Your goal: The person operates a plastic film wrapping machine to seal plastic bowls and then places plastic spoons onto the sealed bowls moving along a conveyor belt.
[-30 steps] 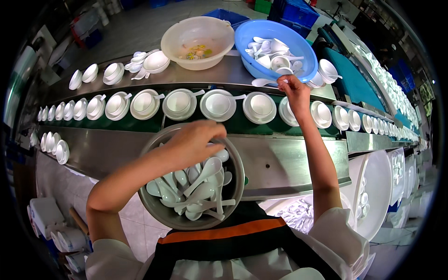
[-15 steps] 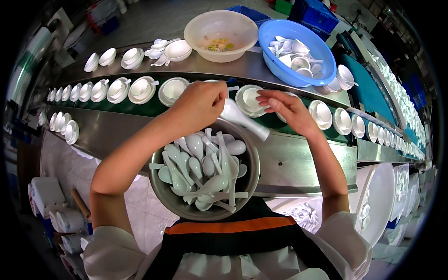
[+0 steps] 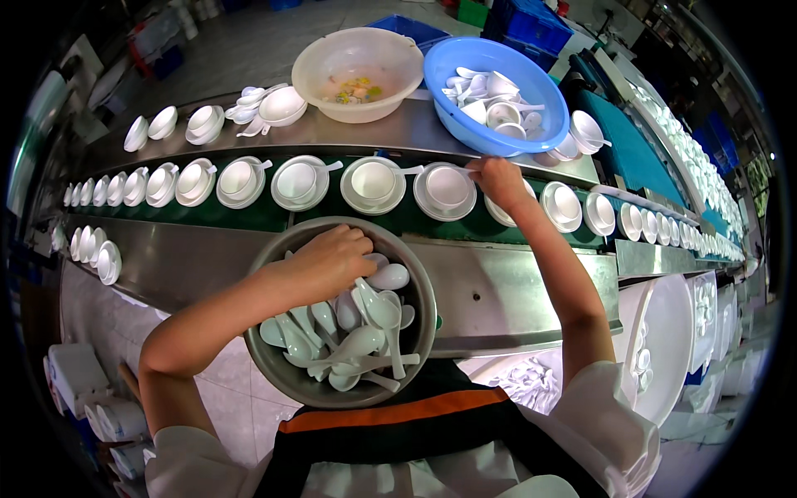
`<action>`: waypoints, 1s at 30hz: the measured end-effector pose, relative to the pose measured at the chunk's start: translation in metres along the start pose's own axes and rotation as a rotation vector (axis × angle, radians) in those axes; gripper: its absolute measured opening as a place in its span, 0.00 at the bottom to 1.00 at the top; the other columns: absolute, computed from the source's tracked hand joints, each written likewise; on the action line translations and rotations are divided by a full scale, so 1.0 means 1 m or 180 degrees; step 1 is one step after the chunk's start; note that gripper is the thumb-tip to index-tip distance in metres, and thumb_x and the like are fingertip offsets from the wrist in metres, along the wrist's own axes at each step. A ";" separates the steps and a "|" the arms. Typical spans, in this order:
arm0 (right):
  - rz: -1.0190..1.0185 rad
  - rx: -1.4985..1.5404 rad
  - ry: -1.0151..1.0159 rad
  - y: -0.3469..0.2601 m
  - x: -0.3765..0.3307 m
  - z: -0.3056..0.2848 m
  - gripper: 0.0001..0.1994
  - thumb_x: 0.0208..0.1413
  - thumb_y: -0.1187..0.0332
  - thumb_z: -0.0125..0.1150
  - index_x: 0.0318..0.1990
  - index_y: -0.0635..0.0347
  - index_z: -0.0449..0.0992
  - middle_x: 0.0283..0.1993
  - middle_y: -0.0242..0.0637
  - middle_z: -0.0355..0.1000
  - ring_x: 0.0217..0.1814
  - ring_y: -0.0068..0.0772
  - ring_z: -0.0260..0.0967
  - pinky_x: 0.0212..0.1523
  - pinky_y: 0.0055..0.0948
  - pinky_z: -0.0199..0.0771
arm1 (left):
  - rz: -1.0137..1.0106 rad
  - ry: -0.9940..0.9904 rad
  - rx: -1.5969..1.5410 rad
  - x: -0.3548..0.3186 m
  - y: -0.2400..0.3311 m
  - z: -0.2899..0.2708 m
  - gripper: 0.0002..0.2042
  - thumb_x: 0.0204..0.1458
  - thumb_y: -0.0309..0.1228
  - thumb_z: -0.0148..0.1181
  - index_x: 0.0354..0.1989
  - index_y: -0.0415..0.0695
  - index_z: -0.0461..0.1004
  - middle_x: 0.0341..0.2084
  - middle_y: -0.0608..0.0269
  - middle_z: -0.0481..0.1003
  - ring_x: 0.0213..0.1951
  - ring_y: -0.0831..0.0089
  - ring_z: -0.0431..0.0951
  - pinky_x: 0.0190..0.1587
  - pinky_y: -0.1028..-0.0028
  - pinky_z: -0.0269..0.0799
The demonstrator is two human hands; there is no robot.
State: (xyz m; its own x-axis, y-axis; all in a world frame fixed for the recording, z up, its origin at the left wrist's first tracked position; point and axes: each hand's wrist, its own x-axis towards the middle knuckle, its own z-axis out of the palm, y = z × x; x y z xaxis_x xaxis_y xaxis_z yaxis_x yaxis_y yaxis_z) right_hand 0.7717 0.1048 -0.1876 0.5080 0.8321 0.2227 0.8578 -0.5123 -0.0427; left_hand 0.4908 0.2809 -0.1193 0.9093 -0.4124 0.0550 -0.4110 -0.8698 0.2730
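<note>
The right hand (image 3: 498, 178) is pinching nearly closed, apparently on the handle of a spoon (image 3: 470, 167) leaning in a small bowl (image 3: 446, 186) on the green belt (image 3: 477, 222); a bumped rim could be tipping both. The left hand (image 3: 332, 259) is curling over loose spoons (image 3: 359, 344) inside the metal basin (image 3: 423, 332); whether it is gripping one, I cannot tell. Crossing handles are threatening to snag, dragging neighbours out.

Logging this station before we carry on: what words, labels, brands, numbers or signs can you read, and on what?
No readable text in view.
None can be made out on the soup spoons, metal basin or blue plastic basin.
Blue crates: too small and dim to tell.
</note>
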 end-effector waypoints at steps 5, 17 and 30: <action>-0.0636 0.0115 0.0515 -0.024 -0.001 -0.024 0.17 0.39 0.67 0.62 0.42 0.55 0.73 0.35 0.43 0.71 0.33 0.40 0.70 0.34 0.34 0.72 | -0.0235 -0.0272 -0.1273 -0.008 -0.012 -0.034 0.08 0.33 0.26 0.62 0.21 0.39 0.69 0.24 0.61 0.69 0.33 0.66 0.69 0.37 0.71 0.64; 0.0069 0.4497 -0.0312 -0.093 -0.006 -0.070 0.07 0.54 0.74 0.49 0.37 0.67 0.69 0.30 0.35 0.70 0.30 0.21 0.70 0.31 0.19 0.73 | -0.1595 0.1178 -0.2248 0.029 -0.005 -0.037 0.12 0.43 0.30 0.60 0.32 0.39 0.65 0.21 0.66 0.70 0.22 0.82 0.67 0.23 0.79 0.63; 0.1427 0.3218 0.0494 -0.048 -0.011 -0.025 0.18 0.54 0.66 0.51 0.50 0.67 0.63 0.43 0.47 0.67 0.36 0.28 0.71 0.25 0.20 0.73 | -0.1519 0.0226 -0.3127 0.016 0.014 -0.029 0.06 0.43 0.23 0.59 0.27 0.40 0.68 0.21 0.69 0.70 0.24 0.84 0.69 0.25 0.82 0.65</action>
State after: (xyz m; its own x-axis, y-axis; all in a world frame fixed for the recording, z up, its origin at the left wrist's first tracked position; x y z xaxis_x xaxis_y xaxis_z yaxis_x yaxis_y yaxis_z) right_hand 0.7227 0.1154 -0.1640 0.8328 0.5437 0.1047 0.3046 -0.2920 -0.9066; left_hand 0.5015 0.2698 -0.0862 0.9759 -0.0464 -0.2134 0.1870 -0.3275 0.9262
